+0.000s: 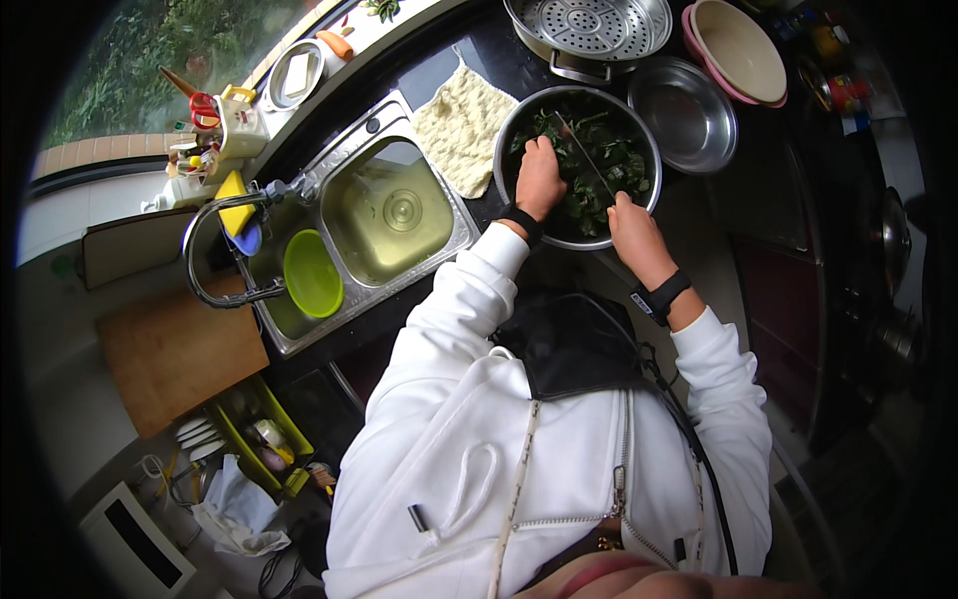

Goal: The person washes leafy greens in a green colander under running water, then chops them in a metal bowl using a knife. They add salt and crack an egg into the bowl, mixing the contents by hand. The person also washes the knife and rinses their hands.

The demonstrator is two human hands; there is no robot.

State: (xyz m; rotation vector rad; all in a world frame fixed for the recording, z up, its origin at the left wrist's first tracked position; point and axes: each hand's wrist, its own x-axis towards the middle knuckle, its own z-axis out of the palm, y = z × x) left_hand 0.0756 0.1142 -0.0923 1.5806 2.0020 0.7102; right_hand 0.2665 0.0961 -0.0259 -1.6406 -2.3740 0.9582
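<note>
A round metal pot holding dark leafy greens stands on the black counter in front of me. My left hand is over the pot's left side, its fingers curled down at the greens; whether they grip any is hidden. My right hand, at the pot's near right rim, is closed around the end of a thin knife. The blade slants up and left across the greens, its tip near my left hand. Both wrists wear black bands.
Left of the pot lies a cream knitted cloth, beside a double steel sink with water and a green bowl. A steamer, a steel basin and plastic basins stand behind and right. A wooden board is at far left.
</note>
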